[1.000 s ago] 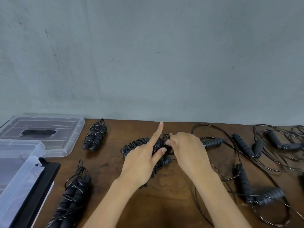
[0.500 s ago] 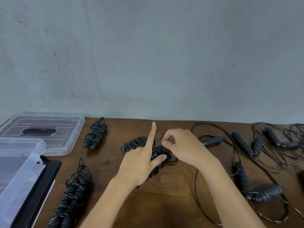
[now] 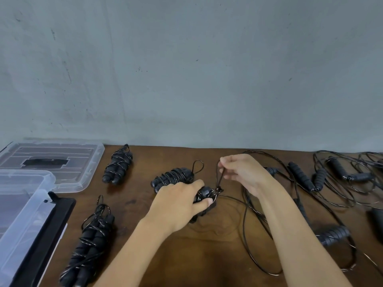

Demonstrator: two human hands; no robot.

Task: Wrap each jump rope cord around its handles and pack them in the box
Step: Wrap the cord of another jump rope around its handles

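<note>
Since the earlier frame, the right hand had lifted away from the bundle, drawing a loop of cord up between pinched thumb and fingertips, while the left hand's pointing forefinger had come down. The left hand lay curled over the half-wrapped handles at the middle of the table, thumb pressing their near side. Three finished bundles lay apart: one at the back, one just behind the left hand, one at the near left. The clear box stood at the left edge beside its lid, with no bundle visible in it. Loose ropes sprawled to the right, one strand running under the right forearm. If the pinch slipped, the springy cord would likely unwind; a hard pull could also snag that neighbouring strand and drag its handles along.
</note>
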